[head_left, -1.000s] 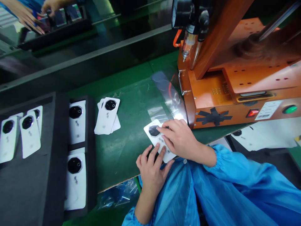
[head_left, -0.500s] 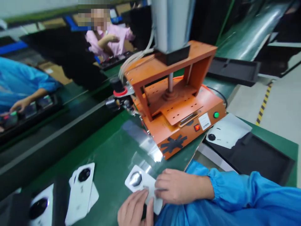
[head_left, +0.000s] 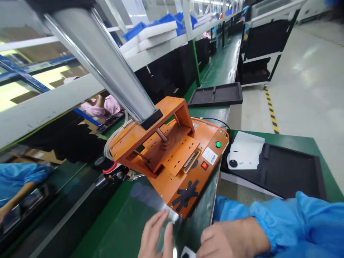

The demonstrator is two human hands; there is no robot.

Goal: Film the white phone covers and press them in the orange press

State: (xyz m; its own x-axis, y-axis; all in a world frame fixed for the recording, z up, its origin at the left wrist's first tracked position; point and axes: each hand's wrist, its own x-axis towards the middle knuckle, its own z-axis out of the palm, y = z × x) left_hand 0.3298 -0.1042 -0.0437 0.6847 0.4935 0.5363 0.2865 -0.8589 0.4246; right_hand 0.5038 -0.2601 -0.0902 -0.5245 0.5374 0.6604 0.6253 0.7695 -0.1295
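White phone back cover [head_left: 187,253] on green tabletop [head_left: 115,225], near its front edge; mostly out of view. My right hand [head_left: 228,240] is at it, fingers curled; can't tell if they grip. My left hand [head_left: 156,236] is partly open, thumb apart from fingers, nothing visible in it, just left of the cover. Orange press [head_left: 172,157] stands beyond both hands. White covers [head_left: 245,150] lie at black tray's [head_left: 292,172] far left corner.
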